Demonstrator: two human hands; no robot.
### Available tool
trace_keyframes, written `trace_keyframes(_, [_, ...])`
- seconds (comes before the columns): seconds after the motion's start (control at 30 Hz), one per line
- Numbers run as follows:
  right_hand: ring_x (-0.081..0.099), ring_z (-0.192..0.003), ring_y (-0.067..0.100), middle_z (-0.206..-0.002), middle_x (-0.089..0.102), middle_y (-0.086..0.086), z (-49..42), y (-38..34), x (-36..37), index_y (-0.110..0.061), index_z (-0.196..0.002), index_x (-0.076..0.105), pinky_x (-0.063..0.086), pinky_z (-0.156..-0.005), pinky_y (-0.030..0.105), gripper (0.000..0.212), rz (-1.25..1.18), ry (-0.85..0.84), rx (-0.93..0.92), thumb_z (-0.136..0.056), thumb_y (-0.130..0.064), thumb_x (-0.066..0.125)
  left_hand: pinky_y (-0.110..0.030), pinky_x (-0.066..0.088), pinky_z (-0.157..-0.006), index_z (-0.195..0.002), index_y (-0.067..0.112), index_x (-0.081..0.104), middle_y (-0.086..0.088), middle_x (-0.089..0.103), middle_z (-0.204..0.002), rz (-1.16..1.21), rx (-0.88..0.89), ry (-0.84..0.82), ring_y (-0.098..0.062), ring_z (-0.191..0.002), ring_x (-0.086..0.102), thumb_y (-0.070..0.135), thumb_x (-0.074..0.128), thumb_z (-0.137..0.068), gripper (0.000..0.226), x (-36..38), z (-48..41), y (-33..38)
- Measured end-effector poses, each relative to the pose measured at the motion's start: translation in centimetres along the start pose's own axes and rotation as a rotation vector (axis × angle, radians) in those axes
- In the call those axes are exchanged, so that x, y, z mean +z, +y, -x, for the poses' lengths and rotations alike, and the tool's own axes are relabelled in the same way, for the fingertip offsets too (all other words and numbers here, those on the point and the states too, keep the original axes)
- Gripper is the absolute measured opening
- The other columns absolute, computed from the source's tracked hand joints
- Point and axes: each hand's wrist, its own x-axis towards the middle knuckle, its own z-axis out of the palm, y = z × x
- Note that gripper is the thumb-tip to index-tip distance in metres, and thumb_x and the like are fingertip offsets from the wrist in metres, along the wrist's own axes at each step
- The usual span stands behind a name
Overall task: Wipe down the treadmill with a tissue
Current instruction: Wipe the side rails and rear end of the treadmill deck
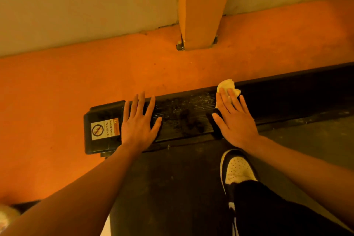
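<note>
1. Your left hand (137,120) lies flat, fingers spread, on the treadmill's (183,115) dusty side rail near its end corner.
2. Your right hand (234,119), fingers straight, presses a crumpled tissue (226,87) against the rail's far edge.

Orange post (201,5) stands on the floor, upper centre. Pale wall (76,5) runs behind the post on both sides. Floor (57,86) in front of the post: orange, matte, lightly speckled. Bolt (179,45) at the post's left foot. Dark ragged gap (165,25) along the wall-floor joint just left of the post. Light: warm yellow-orange cast throughout.
</note>
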Motion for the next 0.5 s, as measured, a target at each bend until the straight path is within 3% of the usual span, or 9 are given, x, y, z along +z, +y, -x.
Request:
trace_keyframes(0.17, [0.0, -0.161, 0.02, -0.174, 0.005, -0.001, -0.1, 1.3, 0.4, -0.018, -0.167, 0.007, 0.0, -0.13, 0.048, 0.071, 0.046, 0.112, -0.055, -0.108, -0.057, 0.005, -0.057, 0.008, -0.128, -0.167, 0.024, 0.011, -0.01, 0.006, -0.174, 0.02, 0.027, 0.053, -0.029, -0.161, 0.0, 0.064, 0.015, -0.105, 0.073, 1.3, 0.2, -0.5])
trace_keyframes(0.4, [0.0, -0.161, 0.024, -0.174, 0.011, 0.007, -1.8, -0.8, 0.8, -0.013, -0.166, 0.013, -0.005, -0.129, 0.043, 0.072, -0.03, 0.129, 0.049, -0.108, -0.055, 0.009, -0.059, 0.011, -0.127, -0.166, 0.024, 0.016, -0.01, 0.012, -0.173, 0.048, 0.018, 0.087, -0.029, -0.161, 0.005, 0.063, 0.019, -0.105, 0.073, 1.2, 0.2, -0.4])
trace_keyframes(0.5, [0.018, -0.158, 0.03, -0.168, 0.029, 0.013, -3.9, -4.4, 0.8, -0.008, -0.163, 0.025, 0.004, -0.13, 0.049, 0.069, 0.016, 0.132, -0.062, -0.109, -0.05, 0.015, -0.059, 0.012, -0.126, -0.166, 0.023, 0.019, -0.011, 0.017, -0.172, 0.049, 0.018, 0.105, -0.029, -0.16, 0.008, 0.061, 0.023, -0.105, 0.072, 1.1, 0.1, -0.4])
